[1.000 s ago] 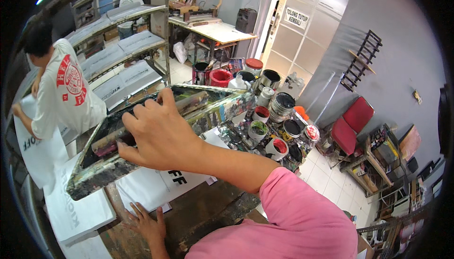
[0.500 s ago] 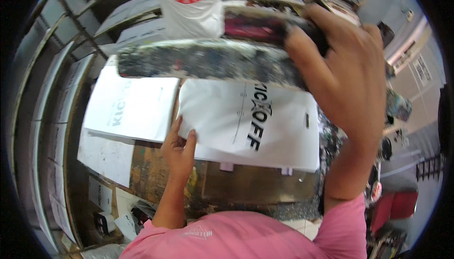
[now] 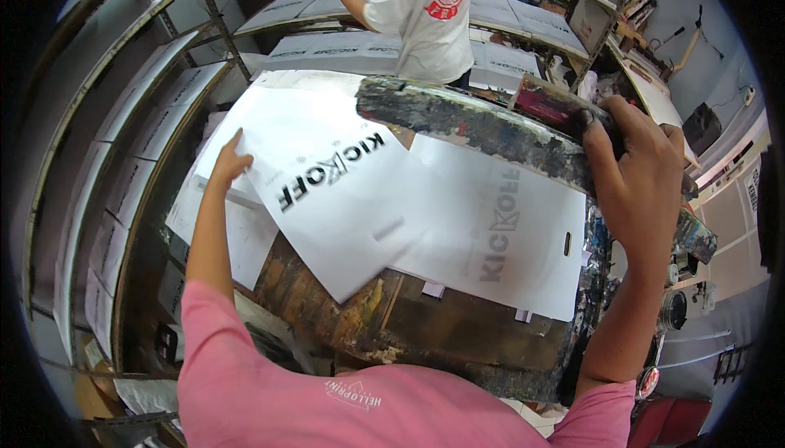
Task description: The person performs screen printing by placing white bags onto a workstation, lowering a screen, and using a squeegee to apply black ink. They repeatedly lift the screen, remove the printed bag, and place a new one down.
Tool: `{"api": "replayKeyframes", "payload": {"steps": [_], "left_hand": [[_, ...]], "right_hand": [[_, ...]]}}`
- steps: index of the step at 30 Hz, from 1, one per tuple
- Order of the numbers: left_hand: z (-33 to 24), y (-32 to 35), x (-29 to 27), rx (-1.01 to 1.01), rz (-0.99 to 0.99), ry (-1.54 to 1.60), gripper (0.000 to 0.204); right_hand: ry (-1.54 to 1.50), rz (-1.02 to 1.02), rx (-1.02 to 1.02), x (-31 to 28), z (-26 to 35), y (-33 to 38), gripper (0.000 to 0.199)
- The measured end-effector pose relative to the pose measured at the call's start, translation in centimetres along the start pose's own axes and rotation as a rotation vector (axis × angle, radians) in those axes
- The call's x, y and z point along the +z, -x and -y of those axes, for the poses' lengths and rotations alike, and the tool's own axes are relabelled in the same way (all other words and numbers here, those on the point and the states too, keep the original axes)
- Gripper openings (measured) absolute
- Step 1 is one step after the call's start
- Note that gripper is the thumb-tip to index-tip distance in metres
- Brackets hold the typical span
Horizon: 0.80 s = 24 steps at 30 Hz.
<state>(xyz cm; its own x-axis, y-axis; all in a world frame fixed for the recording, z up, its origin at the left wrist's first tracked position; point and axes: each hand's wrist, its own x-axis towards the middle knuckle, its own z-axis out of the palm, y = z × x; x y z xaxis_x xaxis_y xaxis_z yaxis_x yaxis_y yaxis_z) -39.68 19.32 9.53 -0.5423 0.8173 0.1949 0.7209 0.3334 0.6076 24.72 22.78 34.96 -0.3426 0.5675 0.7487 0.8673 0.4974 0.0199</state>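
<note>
While hands (image 3: 233, 160) (image 3: 642, 166) stand well apart, sheet (image 3: 327, 227) aslant, edge over tabletop (image 3: 470, 333) (frame (image 3: 474, 117) raised)

There are one left hand (image 3: 231, 160), one right hand (image 3: 642, 158), one stained frame (image 3: 466, 113), one squeegee (image 3: 544, 106), one slanting sheet (image 3: 327, 231), one bench (image 3: 466, 317), one co-worker (image 3: 425, 31), one chair (image 3: 670, 425).

A printing workshop: an ink-crusted frame (image 3: 478, 121) stands over a stained wooden bench (image 3: 307, 284), racks (image 3: 121, 305) hold printed white sheets (image 3: 335, 46), and probable ink cans (image 3: 673, 309) cluster at right.
</note>
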Motion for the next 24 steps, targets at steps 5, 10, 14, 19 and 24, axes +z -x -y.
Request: {"api": "replayKeyframes", "payload": {"steps": [5,10,14,19,24], "left_hand": [[-11.1,0.5,5.2,0.413,-0.366,-0.091,0.087],[-29.5,26.4,6.1,0.281,0.763,1.355,0.103],[-28.6,34.5,6.2,-0.455,0.671,1.928,0.117],[-20.8,36.4,13.8,-0.711,0.758,1.566,0.116],[-19.9,37.6,15.4,-0.787,0.667,1.402,0.112]], "right_hand": [[0.021,0.038,0.082,-0.7,0.3,0.6,0.049],[0.014,0.182,0.079,0.4,1.8,6.5,0.070],[-0.140,0.703,-0.029,1.3,2.7,15.8,0.044],[-0.438,0.851,0.141,5.9,2.8,24.3,0.035],[-0.340,0.699,0.075,9.4,4.9,28.0,0.045]]}}
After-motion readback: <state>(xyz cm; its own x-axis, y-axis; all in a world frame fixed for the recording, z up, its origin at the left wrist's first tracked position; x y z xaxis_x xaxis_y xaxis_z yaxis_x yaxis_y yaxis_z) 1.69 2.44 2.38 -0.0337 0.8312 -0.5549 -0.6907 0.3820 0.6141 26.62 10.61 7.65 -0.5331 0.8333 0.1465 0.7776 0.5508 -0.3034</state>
